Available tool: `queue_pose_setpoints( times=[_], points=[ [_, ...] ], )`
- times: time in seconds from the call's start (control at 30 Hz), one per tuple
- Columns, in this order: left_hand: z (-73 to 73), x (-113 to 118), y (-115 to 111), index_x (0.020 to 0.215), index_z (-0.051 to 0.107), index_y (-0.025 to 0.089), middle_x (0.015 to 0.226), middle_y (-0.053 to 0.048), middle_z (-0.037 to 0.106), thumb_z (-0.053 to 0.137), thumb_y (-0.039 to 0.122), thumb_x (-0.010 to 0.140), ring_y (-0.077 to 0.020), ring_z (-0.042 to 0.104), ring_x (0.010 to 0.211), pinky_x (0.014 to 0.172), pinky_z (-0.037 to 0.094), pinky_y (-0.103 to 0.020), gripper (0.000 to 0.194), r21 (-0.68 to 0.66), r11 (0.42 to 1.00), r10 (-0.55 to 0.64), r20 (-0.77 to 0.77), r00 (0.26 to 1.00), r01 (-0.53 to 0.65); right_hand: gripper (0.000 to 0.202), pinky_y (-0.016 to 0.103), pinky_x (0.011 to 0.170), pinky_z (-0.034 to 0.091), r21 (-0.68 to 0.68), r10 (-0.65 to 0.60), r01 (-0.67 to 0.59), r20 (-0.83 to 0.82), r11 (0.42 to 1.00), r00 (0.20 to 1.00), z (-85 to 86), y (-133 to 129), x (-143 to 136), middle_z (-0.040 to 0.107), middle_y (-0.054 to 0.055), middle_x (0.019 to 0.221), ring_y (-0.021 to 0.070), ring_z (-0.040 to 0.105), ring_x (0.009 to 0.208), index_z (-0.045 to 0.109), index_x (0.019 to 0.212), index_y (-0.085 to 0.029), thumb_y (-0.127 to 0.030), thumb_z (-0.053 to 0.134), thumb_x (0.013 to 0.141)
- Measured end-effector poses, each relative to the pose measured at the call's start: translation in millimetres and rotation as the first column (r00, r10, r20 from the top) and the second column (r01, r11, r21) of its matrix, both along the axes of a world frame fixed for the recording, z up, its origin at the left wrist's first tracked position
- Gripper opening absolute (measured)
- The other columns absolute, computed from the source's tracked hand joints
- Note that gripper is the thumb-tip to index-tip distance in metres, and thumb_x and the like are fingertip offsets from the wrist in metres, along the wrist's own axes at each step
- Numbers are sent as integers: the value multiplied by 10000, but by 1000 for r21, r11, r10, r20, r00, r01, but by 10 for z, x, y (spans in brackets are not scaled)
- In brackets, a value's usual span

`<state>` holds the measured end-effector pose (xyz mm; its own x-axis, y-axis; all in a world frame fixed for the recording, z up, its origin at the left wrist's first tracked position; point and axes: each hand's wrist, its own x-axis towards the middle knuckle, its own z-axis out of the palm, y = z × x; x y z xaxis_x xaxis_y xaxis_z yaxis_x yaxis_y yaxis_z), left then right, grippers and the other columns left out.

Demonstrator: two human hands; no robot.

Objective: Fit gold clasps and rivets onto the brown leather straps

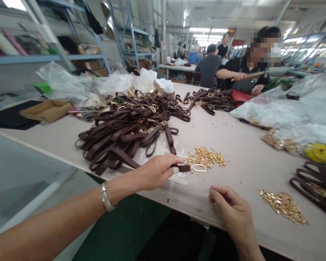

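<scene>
Dark brown strap (184,168), its end fitted with an oval gold-coloured clasp (200,168), lies near the centre of the frame, just above the worktop's (233,137) near edge. The left hand (157,172), reaching in from the lower left with a silver bangle (107,197) at the wrist, has its fingers closed on the strap. The right hand (230,204), lower right of centre, is loosely curled, thumb near the fingertips; whether it pinches anything small cannot be told. Just beyond the clasp is a scattered heap of small gold-coloured metal pieces (208,156); a second pile (284,206) sits at lower right. A large tangle of brown straps (122,139) fills the left of centre. At upper right, a co-worker (240,65) grips a wooden handle (254,75).
</scene>
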<state>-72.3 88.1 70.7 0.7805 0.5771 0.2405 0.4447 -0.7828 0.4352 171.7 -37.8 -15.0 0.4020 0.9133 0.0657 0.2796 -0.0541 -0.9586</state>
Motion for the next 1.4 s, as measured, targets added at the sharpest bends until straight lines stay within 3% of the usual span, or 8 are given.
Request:
queue_pose_setpoints(
  times=[0.23,0.4,0.57,0.8,1.0,1.1,1.27,1.4],
  points=[
    [-208,294,-216,1245,661,215,1020,-44,702,472,57,849,-180,646,934,857,521,-320,466,-386,922,111,235,966,-12,222,281,683,561,54,70,-56,-314,997,947,55,-73,-163,716,10,700,160,678,685,737,924,-205,-387,764,799],
    [-322,345,-257,1193,683,184,1164,-52,722,505,31,765,-200,641,1064,972,482,-357,488,-500,864,135,343,929,59,211,306,676,559,59,36,-20,-277,998,960,24,-116,-176,732,25,717,168,680,673,743,912,-198,-348,796,774],
    [-361,315,-357,1131,699,166,1064,-42,740,533,99,842,-177,658,989,912,504,-317,340,-639,765,226,381,896,79,172,299,669,552,66,66,-46,-333,997,941,-37,-154,-226,733,20,729,163,679,671,748,908,-208,-306,799,776],
    [-392,344,-673,1147,724,221,1149,-9,743,519,56,831,-185,658,1072,989,476,-331,411,-758,642,327,404,854,113,105,258,669,530,71,149,-134,-318,988,936,50,-120,-317,706,-11,695,135,648,675,755,893,-230,-299,764,814],
    [-411,413,-793,1190,715,236,1084,-18,757,544,150,894,-203,666,1057,963,501,-340,352,-832,514,347,423,837,207,115,265,674,541,13,162,-165,-270,986,949,122,-113,-350,695,-18,683,148,649,671,760,848,-224,-327,744,800],
    [-391,437,-818,1214,701,248,1130,-11,749,531,123,889,-201,666,1070,965,504,-333,388,-818,545,342,418,842,185,143,298,729,552,-1,155,-160,-252,987,955,115,-136,-352,713,-9,737,170,667,717,755,865,-221,-348,740,801],
    [-402,430,-890,1207,701,285,1154,19,746,484,43,861,-193,678,1070,970,509,-321,475,-672,740,291,361,886,31,149,296,770,553,-12,170,-186,-348,983,922,122,-192,-368,732,9,855,170,679,798,709,871,-206,-345,733,825],
    [-472,413,-918,1237,677,320,1102,36,759,487,67,866,-211,689,1065,923,537,-324,487,-598,800,263,289,921,-41,210,265,683,558,22,123,-129,-493,991,861,131,-206,-429,688,-15,773,139,657,715,588,800,-199,-327,755,805]
  ],
)
